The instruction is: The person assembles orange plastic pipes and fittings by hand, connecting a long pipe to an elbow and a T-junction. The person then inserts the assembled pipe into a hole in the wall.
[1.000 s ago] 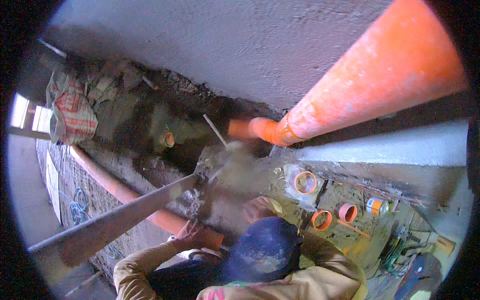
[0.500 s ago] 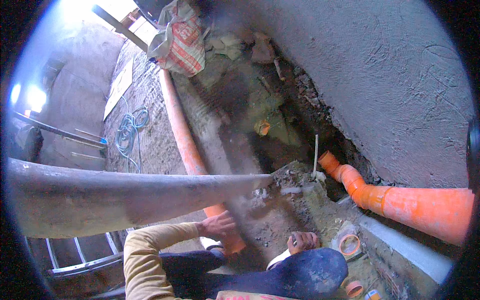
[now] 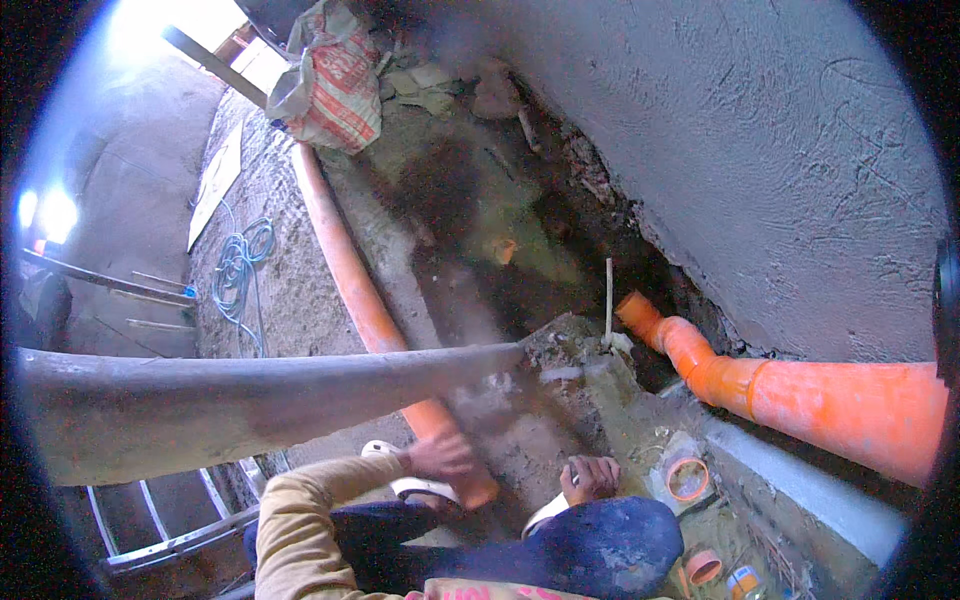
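My left hand [image 3: 440, 457] lies over the lower end of a long orange pipe [image 3: 345, 265], its fingers smeared by motion. The pipe runs from the far left down to the ground between my feet. Beside my bent knee, my right hand [image 3: 590, 478] is closed, fingers curled; a small dark thing shows near the thumb, too small to name. A white shoe [image 3: 425, 489] stands against the pipe under my left hand. A thick grey beam or pipe [image 3: 250, 400] crosses above the orange pipe, just beyond my left forearm.
A jointed orange pipe [image 3: 720, 380] runs along the rough grey wall [image 3: 760, 180] at right, above a dug hole. Short pipe pieces [image 3: 688, 480] lie beside my knee. A thin white rod [image 3: 609, 300] stands upright. A filled sack [image 3: 335, 85], blue hose [image 3: 240, 265] and ladder [image 3: 180, 545] are at left.
The whole view has shifted a little, so most things sit further left. My left hand stays at the pipe's end, and more of the white shoe shows. My right hand remains closed by the knee.
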{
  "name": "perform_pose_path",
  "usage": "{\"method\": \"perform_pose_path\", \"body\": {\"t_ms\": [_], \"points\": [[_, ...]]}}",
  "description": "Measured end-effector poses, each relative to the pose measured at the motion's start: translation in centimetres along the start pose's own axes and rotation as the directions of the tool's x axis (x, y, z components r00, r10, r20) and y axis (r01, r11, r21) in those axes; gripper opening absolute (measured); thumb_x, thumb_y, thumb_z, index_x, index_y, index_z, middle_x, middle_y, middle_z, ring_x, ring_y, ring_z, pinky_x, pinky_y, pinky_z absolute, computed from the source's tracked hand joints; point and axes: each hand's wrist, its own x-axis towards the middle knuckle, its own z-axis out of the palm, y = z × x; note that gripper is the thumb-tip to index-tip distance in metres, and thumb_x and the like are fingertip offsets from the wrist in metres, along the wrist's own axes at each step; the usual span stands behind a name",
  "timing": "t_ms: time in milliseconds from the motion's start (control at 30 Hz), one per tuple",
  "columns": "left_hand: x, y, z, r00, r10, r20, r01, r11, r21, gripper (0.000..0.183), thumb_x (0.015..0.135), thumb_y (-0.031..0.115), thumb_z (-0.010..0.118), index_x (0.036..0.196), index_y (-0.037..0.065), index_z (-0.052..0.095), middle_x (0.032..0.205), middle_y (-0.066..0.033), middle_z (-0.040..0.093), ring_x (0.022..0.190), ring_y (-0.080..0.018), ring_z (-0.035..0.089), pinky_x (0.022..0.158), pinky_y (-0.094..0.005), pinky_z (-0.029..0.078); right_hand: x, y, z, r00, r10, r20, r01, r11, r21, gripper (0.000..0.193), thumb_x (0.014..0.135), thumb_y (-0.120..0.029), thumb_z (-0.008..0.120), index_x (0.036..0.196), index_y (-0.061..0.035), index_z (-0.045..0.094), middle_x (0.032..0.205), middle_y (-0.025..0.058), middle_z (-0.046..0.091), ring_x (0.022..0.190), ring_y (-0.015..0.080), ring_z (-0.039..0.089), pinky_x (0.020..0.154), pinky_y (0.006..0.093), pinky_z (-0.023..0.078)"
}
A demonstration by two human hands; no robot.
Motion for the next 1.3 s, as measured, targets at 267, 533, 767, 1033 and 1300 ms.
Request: {"method": "perform_pose_path", "body": {"t_ms": [267, 533, 767, 1033, 1300], "points": [[2.0, -3.8, -4.5, 0.982, -0.037, 0.183, 0.032, 0.999, 0.03, 0.062, 0.076, 0.04, 0.069, 0.135, 0.025, 0.059, 0.134, -0.0113, 0.055, 0.129, -0.0334, 0.05, 0.103, -0.0675, 0.036, 0.9, -0.4, -1.3, 0.998, 0.036, -0.059, -0.036, 0.999, 0.005, 0.015, 0.076, -0.021, 0.077, 0.089, -0.0157, 0.073, 0.088, 0.0044, 0.072, 0.088, 0.0279, 0.067, 0.089, 0.0478, 0.048], [2.5, -1.1, -3.8, 0.968, -0.234, -0.09, 0.246, 0.956, 0.162, 0.065, 0.075, 0.03, 0.071, 0.139, 0.026, 0.058, 0.132, -0.0109, 0.054, 0.128, -0.0325, 0.051, 0.105, -0.0655, 0.035, 0.2, 0.2, -0.6, 0.996, 0.061, -0.064, -0.06, 0.998, 0.015, 0.014, 0.076, -0.02, 0.077, 0.088, -0.0159, 0.072, 0.087, 0.0044, 0.072, 0.087, 0.0273, 0.067, 0.088, 0.047, 0.048], [1.3, -2.3, -5.2, 0.915, -0.27, 0.301, 0.197, 0.947, 0.253, 0.069, 0.073, 0.043, 0.073, 0.139, 0.025, 0.061, 0.149, -0.012, 0.046, 0.134, -0.0327, 0.044, 0.104, -0.0592, 0.035, -0.1, 0.3, -0.3, 0.994, 0.077, -0.075, -0.078, 0.997, -0.008, 0.013, 0.076, -0.02, 0.077, 0.087, -0.016, 0.07, 0.086, 0.0045, 0.072, 0.087, 0.0268, 0.067, 0.088, 0.0463, 0.048], [-0.7, -2.2, -3.8, 0.971, -0.238, 0.017, 0.232, 0.958, 0.165, 0.065, 0.075, 0.036, 0.072, 0.137, 0.023, 0.058, 0.139, -0.0131, 0.051, 0.126, -0.0332, 0.047, 0.1, -0.0603, 0.038, -0.3, 0.1, 0.2, 0.997, 0.071, -0.042, -0.069, 0.997, 0.031, 0.013, 0.077, -0.019, 0.077, 0.087, -0.0162, 0.069, 0.086, 0.0044, 0.071, 0.087, 0.0263, 0.067, 0.089, 0.0454, 0.048], [0.3, -3.9, -7.1, 0.913, -0.224, 0.342, 0.218, 0.974, 0.056, 0.081, 0.071, 0.043, 0.075, 0.141, 0.007, 0.054, 0.147, -0.0222, 0.047, 0.14, -0.0414, 0.041, 0.111, -0.067, 0.033, -1.1, 0.7, 1.3, 0.992, 0.09, -0.092, -0.09, 0.996, 0.003, 0.011, 0.079, -0.02, 0.076, 0.087, -0.015, 0.071, 0.088, 0.0032, 0.072, 0.089, 0.0256, 0.068, 0.092, 0.0454, 0.047]]}}
